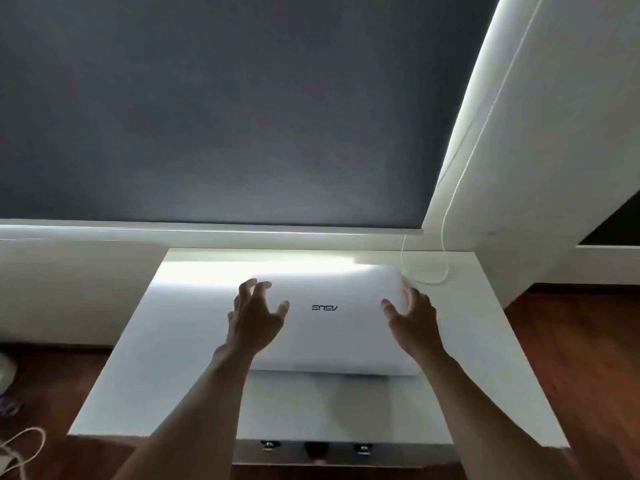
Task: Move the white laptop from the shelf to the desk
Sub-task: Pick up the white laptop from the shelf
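A closed white laptop (pixel 332 327) with an upside-down ASUS logo lies flat on a white surface (pixel 152 368) under the window. My left hand (pixel 254 318) hovers over the laptop's left edge with its fingers spread and curled. My right hand (pixel 414 322) is at the laptop's right edge, fingers apart, thumb over the lid. Neither hand clearly grips the laptop. I cannot tell whether this white surface is the shelf or the desk.
A dark grey roller blind (pixel 214 109) covers the window behind the surface, and its white cord (pixel 446 237) loops down onto the surface by the laptop's far right corner. Brown wooden floor (pixel 581 362) lies on both sides. A white cable (pixel 24 448) lies at the lower left.
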Motion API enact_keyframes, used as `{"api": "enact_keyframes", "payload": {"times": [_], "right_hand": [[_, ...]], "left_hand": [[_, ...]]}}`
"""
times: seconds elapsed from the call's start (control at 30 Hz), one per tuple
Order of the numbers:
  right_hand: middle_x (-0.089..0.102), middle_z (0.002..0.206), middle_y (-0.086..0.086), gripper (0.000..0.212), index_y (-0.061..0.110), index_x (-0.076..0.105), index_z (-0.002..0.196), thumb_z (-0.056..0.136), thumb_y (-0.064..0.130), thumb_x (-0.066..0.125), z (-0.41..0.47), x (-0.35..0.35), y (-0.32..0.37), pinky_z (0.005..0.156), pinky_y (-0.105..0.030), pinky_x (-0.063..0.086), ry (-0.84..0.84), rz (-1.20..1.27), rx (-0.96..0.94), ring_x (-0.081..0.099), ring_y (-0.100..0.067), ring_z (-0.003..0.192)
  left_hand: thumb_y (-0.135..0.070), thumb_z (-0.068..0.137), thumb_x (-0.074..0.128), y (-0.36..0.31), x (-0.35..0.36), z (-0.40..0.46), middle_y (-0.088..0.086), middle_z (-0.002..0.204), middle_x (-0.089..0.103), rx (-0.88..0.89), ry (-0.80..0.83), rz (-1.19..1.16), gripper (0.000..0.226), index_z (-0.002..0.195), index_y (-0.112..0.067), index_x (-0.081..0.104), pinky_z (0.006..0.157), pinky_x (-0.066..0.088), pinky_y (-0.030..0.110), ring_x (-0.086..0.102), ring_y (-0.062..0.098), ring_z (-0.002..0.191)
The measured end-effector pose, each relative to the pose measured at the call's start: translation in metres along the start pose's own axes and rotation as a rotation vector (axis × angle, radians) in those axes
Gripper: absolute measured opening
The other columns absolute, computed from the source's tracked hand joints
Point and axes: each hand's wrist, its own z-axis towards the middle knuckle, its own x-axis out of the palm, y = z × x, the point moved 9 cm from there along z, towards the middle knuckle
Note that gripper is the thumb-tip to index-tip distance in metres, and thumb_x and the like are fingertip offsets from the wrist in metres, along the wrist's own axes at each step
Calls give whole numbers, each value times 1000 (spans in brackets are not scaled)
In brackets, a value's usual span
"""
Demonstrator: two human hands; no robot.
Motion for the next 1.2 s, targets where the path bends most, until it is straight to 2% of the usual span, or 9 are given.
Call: {"api": "enact_keyframes", "payload": {"times": [0.1,0.23,0.4,0.57,0.7,0.87,0.97,1.1,1.2], "right_hand": [[41,155,-16,75,12,37,153,91,46,63,-16,5,-30,114,-52,31,-47,57,138,38,-37,142],[39,159,-12,84,13,32,157,86,49,62,-32,11,-38,117,-50,29,-42,90,97,35,-33,145],[46,155,-11,77,16,40,153,87,44,68,-26,8,-37,112,-45,38,-37,151,107,42,-33,141],[48,153,-11,86,24,40,152,79,52,74,-11,3,-39,112,-49,38,4,209,154,45,-32,139],[44,157,-4,79,29,41,154,84,45,75,-7,-11,-41,104,-37,38,87,352,176,44,-27,141],[39,153,15,81,42,32,156,87,38,74,-22,-7,-47,111,-39,34,201,454,129,33,-19,147],[39,153,16,73,44,39,152,89,32,73,-32,0,-53,108,-34,33,232,413,80,31,-15,146],[46,142,21,66,43,47,146,89,25,74,-33,-3,-57,98,-23,37,224,388,46,41,-10,137],[48,145,19,64,42,49,146,89,28,74,-33,-1,-60,105,-28,40,185,373,19,45,-10,136]], "left_hand": [[-52,84,60,21,9,-4,12,154,25,-182,-34,-38,71,143,-20,36,107,26,53,34,36,137],[-65,76,60,38,22,-14,15,152,29,-305,-61,-104,83,145,-28,29,105,22,57,34,37,136],[-74,67,61,42,22,-14,18,148,35,-292,-74,-18,97,146,-32,25,102,28,62,35,41,133],[-77,61,62,55,17,-5,20,141,39,-290,0,-79,100,146,-38,27,98,42,56,44,47,123],[-69,65,67,55,20,-6,14,147,46,-175,72,-179,100,149,-30,29,101,43,50,44,39,131],[-68,61,68,55,27,-21,7,150,44,-100,151,-309,103,150,-33,30,106,41,49,43,32,135],[-76,59,65,62,29,-23,13,140,50,-78,177,-251,102,149,-43,29,98,45,44,51,33,124],[-74,63,59,59,27,-26,13,115,50,-21,171,-170,98,150,-41,27,75,45,34,55,28,96],[-73,66,61,57,25,-31,11,108,49,-6,122,-163,95,149,-41,29,69,44,32,54,25,89]]}}
